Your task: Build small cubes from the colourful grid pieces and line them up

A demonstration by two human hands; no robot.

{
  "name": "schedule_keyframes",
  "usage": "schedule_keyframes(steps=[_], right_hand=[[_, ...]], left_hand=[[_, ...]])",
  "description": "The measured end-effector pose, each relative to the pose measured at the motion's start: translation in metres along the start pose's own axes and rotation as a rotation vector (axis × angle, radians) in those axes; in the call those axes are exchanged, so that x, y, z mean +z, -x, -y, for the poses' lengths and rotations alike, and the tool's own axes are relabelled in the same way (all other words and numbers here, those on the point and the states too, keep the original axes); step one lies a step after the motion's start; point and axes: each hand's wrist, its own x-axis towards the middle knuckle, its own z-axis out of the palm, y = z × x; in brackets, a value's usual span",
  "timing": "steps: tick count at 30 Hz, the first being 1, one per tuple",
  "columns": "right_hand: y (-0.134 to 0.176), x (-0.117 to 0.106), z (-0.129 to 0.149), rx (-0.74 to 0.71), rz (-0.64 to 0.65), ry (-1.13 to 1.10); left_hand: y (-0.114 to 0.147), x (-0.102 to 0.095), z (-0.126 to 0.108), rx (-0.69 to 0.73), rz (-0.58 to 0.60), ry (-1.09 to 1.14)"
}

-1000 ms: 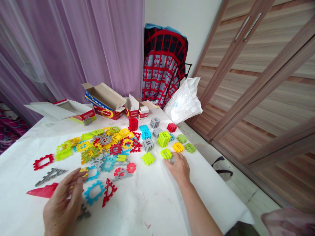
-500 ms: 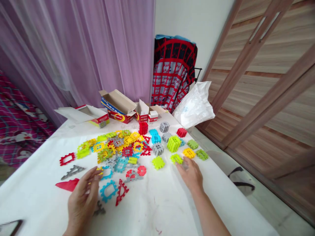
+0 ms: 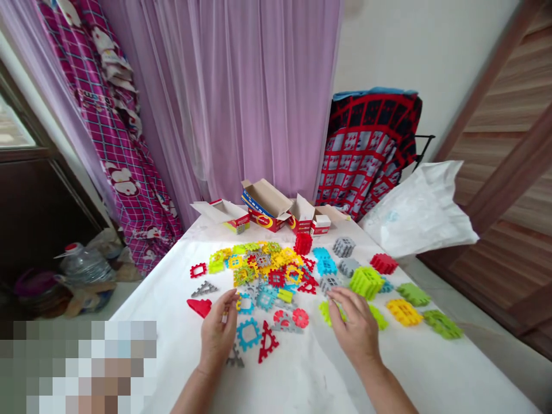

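My left hand (image 3: 219, 333) is at the near left of the pile with fingers curled towards the thumb. A bit of yellow shows between them, but I cannot make out what it belongs to. Near it lie a blue square frame piece (image 3: 249, 334), a red triangle piece (image 3: 268, 343), a grey triangle piece (image 3: 204, 288) and a smooth red piece (image 3: 199, 307). My right hand (image 3: 357, 330) reaches over the table, fingers apart, between two lime-green pieces, one (image 3: 328, 314) at its left, another (image 3: 379, 317) at its right. A grey stack (image 3: 330, 284) is just beyond its fingertips.
A heap of toothed plastic pieces (image 3: 263, 261) covers the middle. Sorted stacks stand at the right, including lime green (image 3: 366, 282), yellow (image 3: 404, 312) and red (image 3: 383, 263). Opened boxes (image 3: 267, 201) line the back. A white plastic bag (image 3: 425, 210) is at the far right corner.
The view has turned left. My right hand has moved left across the table, from the right-hand lime-green piece to the space between two. My left hand stays beside the pile, fingers curled.
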Motion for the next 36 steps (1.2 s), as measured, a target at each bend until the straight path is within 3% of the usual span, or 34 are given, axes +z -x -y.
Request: schedule_keyframes(steps=[3,6,9,13,17,22,27,32,36], right_hand=[[-0.006,0.016,0.015,-0.027,-0.059,-0.046],[-0.001,0.024,0.019,-0.045,-0.081,-0.083],[0.009,0.025,0.016,-0.028,-0.06,-0.104],[0.013,0.023,0.012,-0.003,-0.09,-0.121],[0.011,0.021,0.013,-0.021,-0.103,-0.151],[0.01,0.02,0.015,-0.028,-0.088,-0.153],[0.01,0.02,0.015,-0.03,-0.073,-0.135],[0.012,0.021,0.014,-0.012,-0.039,-0.135],[0.013,0.023,0.014,0.016,-0.011,-0.145]], left_hand=[[-0.008,-0.007,-0.008,0.112,-0.002,-0.117],[-0.037,-0.023,-0.014,0.184,0.082,-0.374],[-0.084,-0.039,-0.012,0.092,0.203,-0.72],[-0.144,-0.045,0.005,0.049,0.293,-0.85],[-0.174,-0.039,0.027,-0.027,0.39,-0.946],[-0.178,-0.035,0.041,-0.107,0.472,-0.978],[-0.173,-0.039,0.038,-0.17,0.444,-0.874],[-0.168,-0.042,0.02,-0.291,0.342,-0.618],[-0.147,-0.034,-0.006,-0.361,0.4,-0.28]])
